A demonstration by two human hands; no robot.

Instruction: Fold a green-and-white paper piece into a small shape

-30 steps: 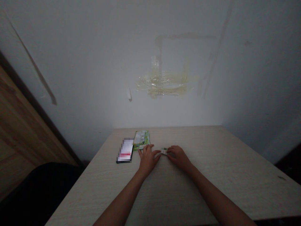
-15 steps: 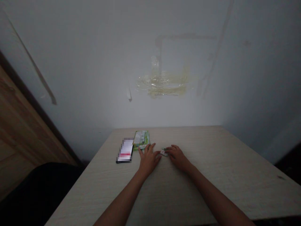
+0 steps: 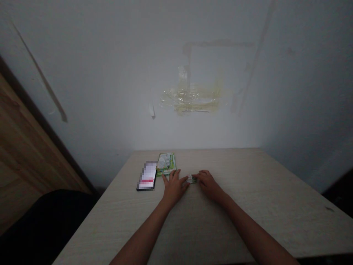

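A small green-and-white piece, perhaps paper or a card [image 3: 191, 179], lies flat on the table between my two hands. My left hand [image 3: 174, 187] rests palm down with its fingers spread. Its innermost digit touches the left edge of that piece. From the other side, my right hand [image 3: 209, 184] has a stretched finger on the right end of the piece, the remaining fingers bent and close together. Just beyond my left fingertips lie green-and-white printed packets [image 3: 166, 161], stacked and overlapping.
A phone [image 3: 147, 176] with a blurred-out screen lies left of the packets. The pale wooden table [image 3: 234, 228] meets a wall with peeling clear tape [image 3: 193, 97]. A dark rounded shape [image 3: 52, 217] and wooden panel [image 3: 22, 147] stand at the left.
My right fingers have shifted slightly on the small piece, and one finger now points straighter across it. More green shows near its right end. My left hand stays nearly still.
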